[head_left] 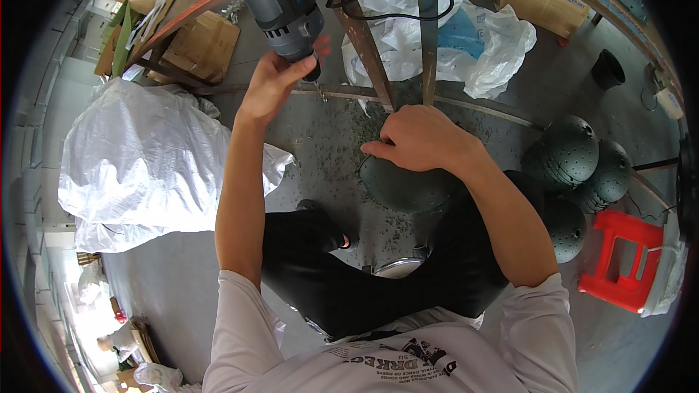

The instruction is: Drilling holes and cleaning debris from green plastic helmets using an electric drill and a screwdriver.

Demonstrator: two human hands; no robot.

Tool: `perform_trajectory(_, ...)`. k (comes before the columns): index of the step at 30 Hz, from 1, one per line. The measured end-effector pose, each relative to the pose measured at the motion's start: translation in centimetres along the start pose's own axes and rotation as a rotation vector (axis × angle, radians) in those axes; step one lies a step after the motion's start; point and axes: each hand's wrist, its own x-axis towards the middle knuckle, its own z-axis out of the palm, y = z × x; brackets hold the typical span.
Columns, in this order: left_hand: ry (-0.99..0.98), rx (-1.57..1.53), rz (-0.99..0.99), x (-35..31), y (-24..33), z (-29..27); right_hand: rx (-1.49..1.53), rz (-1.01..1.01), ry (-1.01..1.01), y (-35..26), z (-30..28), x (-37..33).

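At the upper left, a dark grey electric drill (pixel 280 4) points down toward me with a bit in its chuck. My left hand (pixel 271 86) is closed round its front end by the chuck, the far fingertips slightly blurred. Between my knees is a dark green rounded bowl-like plastic shell (pixel 408 188). My right hand (pixel 426 137) grips its far edge, thumb stretched to the left and the other fingers curled out of sight. Similar shells with drilled holes (pixel 571 149) are stacked at my right.
Green shavings (pixel 393 229) litter the floor. Metal bench legs (pixel 425 29) and a black cable (pixel 393 17) stand ahead. A silvery sheet-covered heap (pixel 142 160) lies left, a red plastic stool (pixel 622 262) right. Beyond are white plastic bags (pixel 502 40), a cardboard box (pixel 542 0) and a black pot (pixel 608 69).
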Motion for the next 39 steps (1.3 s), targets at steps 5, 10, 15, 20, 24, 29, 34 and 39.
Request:
perform_trajectory(5,0.010,0.037,-0.009,-0.7,-1.3,-0.6,0.003,0.008,-0.003,-0.2,-0.1,0.2)
perform_trajectory(10,0.215,0.287,0.093,-1.3,-2.3,2.1,-0.008,0.026,-0.027,-0.3,-0.1,0.3)
perform_trajectory(15,0.464,0.521,0.008,-2.9,-0.5,5.7,-0.002,0.001,0.005,0.4,0.3,0.2)
perform_trajectory(20,0.440,0.470,0.110,-4.3,0.4,4.3,-0.008,0.008,-0.008,-0.1,-0.3,0.2)
perform_trajectory(24,0.410,0.406,-0.063,-3.0,0.8,1.2,-0.025,0.038,-0.124,-1.3,-0.9,0.7)
perform_trajectory(29,0.227,0.007,0.054,-2.1,-1.5,0.4,-0.016,0.019,-0.129,-1.1,-0.1,0.9)
perform_trajectory(34,0.422,0.421,-0.013,-1.9,0.3,3.4,-0.047,0.058,-0.133,-0.7,-0.2,0.7)
perform_trajectory(39,0.610,0.734,0.114,-1.3,-1.0,2.5,-0.022,0.035,-0.110,-0.8,0.0,0.8)
